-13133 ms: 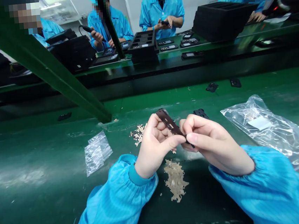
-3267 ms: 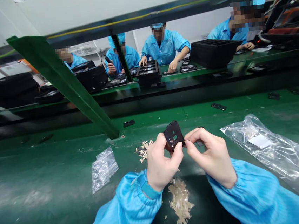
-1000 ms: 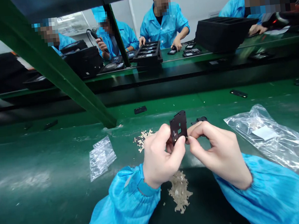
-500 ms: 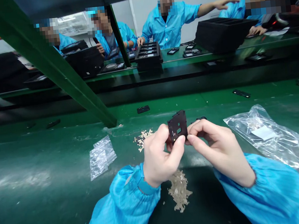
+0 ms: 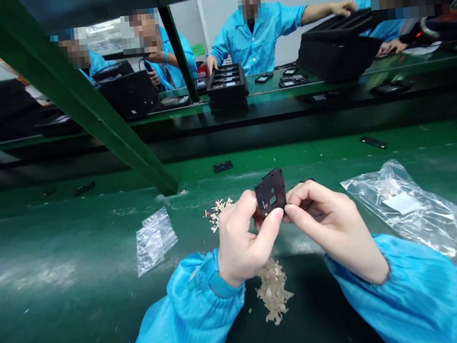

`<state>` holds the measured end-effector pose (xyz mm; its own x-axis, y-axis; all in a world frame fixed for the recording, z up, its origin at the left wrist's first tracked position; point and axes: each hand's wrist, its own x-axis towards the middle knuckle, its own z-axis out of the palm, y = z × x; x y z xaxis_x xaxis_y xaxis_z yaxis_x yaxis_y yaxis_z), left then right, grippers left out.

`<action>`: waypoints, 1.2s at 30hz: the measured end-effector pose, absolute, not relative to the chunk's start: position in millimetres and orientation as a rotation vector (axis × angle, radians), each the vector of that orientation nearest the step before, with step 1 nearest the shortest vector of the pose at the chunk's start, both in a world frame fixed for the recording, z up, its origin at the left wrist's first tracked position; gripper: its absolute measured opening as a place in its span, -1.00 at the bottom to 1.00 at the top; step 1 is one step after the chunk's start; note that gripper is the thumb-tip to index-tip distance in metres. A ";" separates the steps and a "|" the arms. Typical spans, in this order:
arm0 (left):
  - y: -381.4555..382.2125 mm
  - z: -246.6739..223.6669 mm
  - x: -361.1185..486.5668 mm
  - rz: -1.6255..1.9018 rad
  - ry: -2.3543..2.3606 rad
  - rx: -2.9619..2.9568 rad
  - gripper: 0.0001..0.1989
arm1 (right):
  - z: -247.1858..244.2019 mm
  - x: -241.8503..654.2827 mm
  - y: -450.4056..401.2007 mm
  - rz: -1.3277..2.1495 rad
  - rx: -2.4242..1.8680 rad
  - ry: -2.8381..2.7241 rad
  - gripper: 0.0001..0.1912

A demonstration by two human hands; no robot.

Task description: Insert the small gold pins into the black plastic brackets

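Observation:
A thin black plastic phone housing part (image 5: 277, 188) with small cutouts is held upright and slightly tilted in front of me. My left hand (image 5: 243, 240) grips it at its lower left edge, thumb in front and fingers behind. At the lower right edge, my right hand (image 5: 330, 215) pinches with thumb and fingertips; whether a small piece is between them is hidden. Below my hands lies a pile of small beige cut pieces (image 5: 274, 292). A smaller heap of beige pieces (image 5: 221, 209) is partly covered by my left hand. Something dark shows behind my right fingers, mostly hidden.
Small clear bags (image 5: 154, 240) lie left on the green bench (image 5: 84, 315); a large clear plastic bag (image 5: 427, 222) lies right. Black parts (image 5: 223, 166) rest along the belt (image 5: 291, 152). A slanted green post (image 5: 98, 119) stands left. Co-workers handle black trays (image 5: 226, 80) opposite.
My hands and the black part stay nearly still. Black parts on the belt have shifted slightly right. The co-worker opposite has lowered an outstretched hand onto the black trays at right.

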<state>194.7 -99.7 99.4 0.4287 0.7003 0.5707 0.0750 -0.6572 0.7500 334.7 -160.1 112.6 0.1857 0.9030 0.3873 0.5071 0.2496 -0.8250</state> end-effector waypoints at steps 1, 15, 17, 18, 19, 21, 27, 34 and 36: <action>-99.4 99.2 194.7 1.237 0.647 2.039 -0.93 | 113.2 334.4 -160.1 0.441 -1.412 -1.473 -0.86; -97.9 98.3 193.2 1.241 0.679 2.025 -0.90 | 117.7 335.4 -163.1 0.322 -1.462 -1.545 -0.89; -98.6 99.9 194.2 1.264 0.673 2.060 -0.93 | 117.8 334.1 -162.9 0.316 -1.467 -1.541 -0.88; -99.0 100.5 194.6 1.274 0.670 2.078 -0.94 | 117.9 333.6 -162.8 0.314 -1.472 -1.540 -0.88; -99.3 100.9 195.0 1.283 0.671 2.094 -0.95 | 117.8 333.2 -162.7 0.310 -1.475 -1.539 -0.87; -100.0 101.1 195.5 1.294 0.677 2.117 -0.96 | 117.6 332.7 -162.8 0.304 -1.481 -1.528 -0.87; -101.5 99.9 195.5 1.300 0.666 2.128 -0.94 | 115.4 331.6 -162.7 0.322 -1.510 -1.484 -0.86; -100.7 96.0 195.2 1.299 0.670 2.098 -0.94 | 117.2 332.3 -162.8 0.293 -1.530 -1.520 -0.86; -100.1 95.3 195.1 1.290 0.680 2.084 -0.92 | 119.0 332.5 -163.9 0.223 -1.526 -1.578 -0.87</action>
